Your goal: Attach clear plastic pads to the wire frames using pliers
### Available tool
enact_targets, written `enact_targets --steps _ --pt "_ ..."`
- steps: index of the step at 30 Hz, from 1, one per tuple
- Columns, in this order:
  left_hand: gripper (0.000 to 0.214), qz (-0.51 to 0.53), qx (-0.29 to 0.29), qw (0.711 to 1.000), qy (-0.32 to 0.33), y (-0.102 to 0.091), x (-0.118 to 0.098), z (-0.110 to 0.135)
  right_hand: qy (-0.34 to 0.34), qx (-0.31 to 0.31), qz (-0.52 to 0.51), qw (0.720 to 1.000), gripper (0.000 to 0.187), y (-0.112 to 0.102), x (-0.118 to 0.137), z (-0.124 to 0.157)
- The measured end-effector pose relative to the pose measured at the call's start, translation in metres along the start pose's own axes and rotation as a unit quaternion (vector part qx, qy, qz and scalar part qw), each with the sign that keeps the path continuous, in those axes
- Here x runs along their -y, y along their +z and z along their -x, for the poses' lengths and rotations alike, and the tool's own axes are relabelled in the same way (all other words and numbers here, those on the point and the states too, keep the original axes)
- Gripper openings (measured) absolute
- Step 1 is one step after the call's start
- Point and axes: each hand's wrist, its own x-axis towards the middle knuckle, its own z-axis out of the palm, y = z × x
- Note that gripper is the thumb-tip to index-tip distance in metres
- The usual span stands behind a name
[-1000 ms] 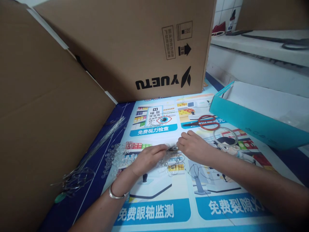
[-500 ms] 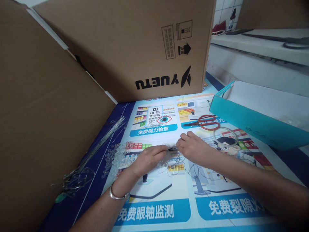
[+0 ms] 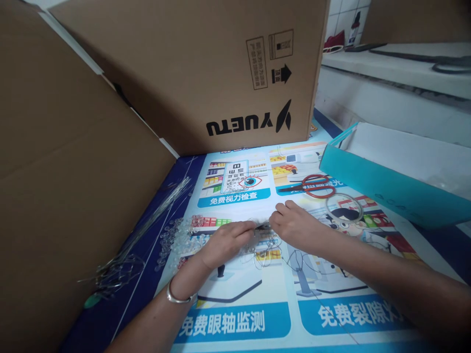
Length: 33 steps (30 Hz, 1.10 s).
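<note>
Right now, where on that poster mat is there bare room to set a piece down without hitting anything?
Bare: the near strip of the poster mat between the two forearms, and the panel between the red scissors and the big cardboard box. Crowded: clear beads and wire bundle by the left hand; loose wire loops near the right hand.

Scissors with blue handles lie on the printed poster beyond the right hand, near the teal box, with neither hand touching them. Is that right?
Not quite: the handles are red, not blue. The head view shows the scissors on the printed poster beyond the right hand, near the teal box, touched by neither it nor the left hand. Both hands pinch a small dark piece.
</note>
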Motion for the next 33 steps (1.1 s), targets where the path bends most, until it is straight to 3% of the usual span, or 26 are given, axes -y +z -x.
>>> enact_targets --steps 8,33 --pt "0.020 0.010 0.013 1.000 0.001 0.0013 0.0021 0.0011 0.001 0.001 0.010 1.000 0.015 -0.0018 0.0001 -0.0012" --pt "0.017 0.000 -0.027 1.000 0.011 0.0002 -0.0007 -0.0009 0.013 0.010 0.002 1.000 0.011 -0.0017 0.0030 -0.0031"
